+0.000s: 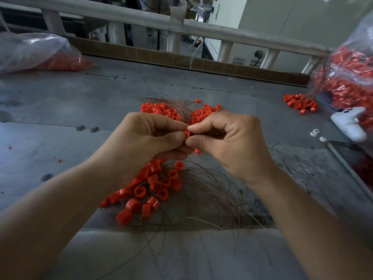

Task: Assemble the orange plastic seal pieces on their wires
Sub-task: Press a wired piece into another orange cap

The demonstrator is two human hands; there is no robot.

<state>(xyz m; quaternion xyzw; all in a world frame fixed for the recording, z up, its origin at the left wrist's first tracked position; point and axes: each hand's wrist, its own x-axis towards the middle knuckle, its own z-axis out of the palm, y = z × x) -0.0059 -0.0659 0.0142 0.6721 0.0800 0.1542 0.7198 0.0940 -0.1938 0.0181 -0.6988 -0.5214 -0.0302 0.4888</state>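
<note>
Both hands meet over the middle of the grey table [60, 110]. My left hand [145, 142] and my right hand [228, 144] pinch one small orange seal piece [187, 133] between thumbs and forefingers. Most of that piece is hidden by the fingertips. My left hand also grips a bunch of thin copper-coloured wires [212, 190] that fan out below, each ending in an orange seal [153, 190]. A heap of loose orange seal pieces [171, 113] lies just beyond the hands, with another wire bundle [173, 102] on it.
A clear bag of orange pieces [40, 55] lies at the far left. A bigger bag [351, 77] stands at the right, with a small pile of seals [300, 103] beside it. A white controller [349, 124] and a dark phone [355, 162] lie at the right edge.
</note>
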